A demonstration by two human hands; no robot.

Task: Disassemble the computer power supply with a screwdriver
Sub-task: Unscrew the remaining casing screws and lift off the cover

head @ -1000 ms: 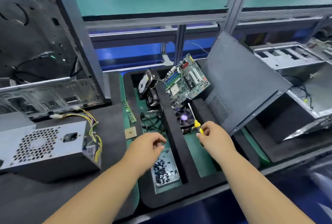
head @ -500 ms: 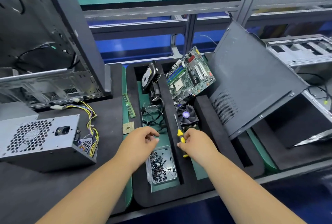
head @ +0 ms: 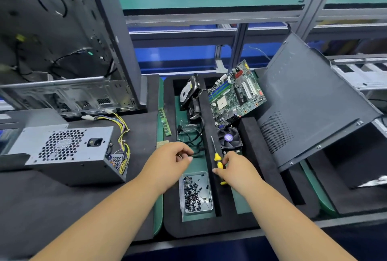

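Observation:
The grey power supply (head: 67,151) lies on the black mat at left, its yellow cable bundle (head: 123,135) trailing to the right. A screwdriver (head: 217,159) with a yellow-and-black handle lies along the black foam divider, shaft pointing away from me. My right hand (head: 236,169) grips its handle between thumb and fingers. My left hand (head: 169,162) hovers just above the clear screw tray (head: 207,208), fingers loosely curled, with nothing visible in them. Both hands are well right of the power supply.
An open computer case (head: 62,40) stands at the back left. The foam tray holds a hard drive (head: 188,91), motherboard (head: 236,93), cooling fan (head: 229,137), cables (head: 190,137) and RAM stick (head: 164,122). A dark side panel (head: 310,97) leans at right.
My right hand brought the screwdriver left and toward me, down onto the foam divider. My left hand stayed near the screw tray.

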